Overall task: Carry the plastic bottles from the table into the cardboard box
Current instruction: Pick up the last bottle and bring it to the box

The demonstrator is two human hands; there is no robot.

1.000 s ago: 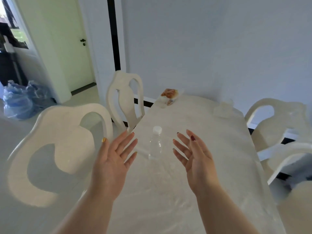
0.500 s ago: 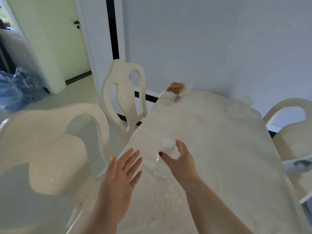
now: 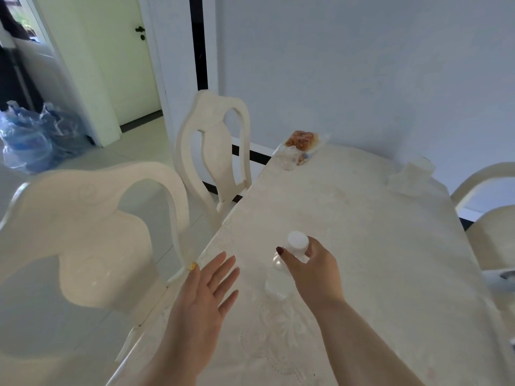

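Note:
A clear plastic bottle [image 3: 278,285] with a white cap stands upright on the white table [image 3: 376,260] near its left edge. My right hand [image 3: 315,271] is wrapped around the bottle's neck just under the cap, thumb on the left side. My left hand [image 3: 203,299] hovers flat with fingers spread to the left of the bottle, over the table's edge, holding nothing. No cardboard box is in view.
Two white chairs [image 3: 92,232] stand along the table's left side and another [image 3: 490,218] at the right. A wrapped snack [image 3: 302,140] and a clear cup lie at the table's far end, with a folded plastic item [image 3: 409,176] far right. Blue bags [image 3: 36,137] sit on the floor left.
My right hand reached forward and closed around the bottle's neck. My left hand dropped lower and stayed open. The view moved closer to the table.

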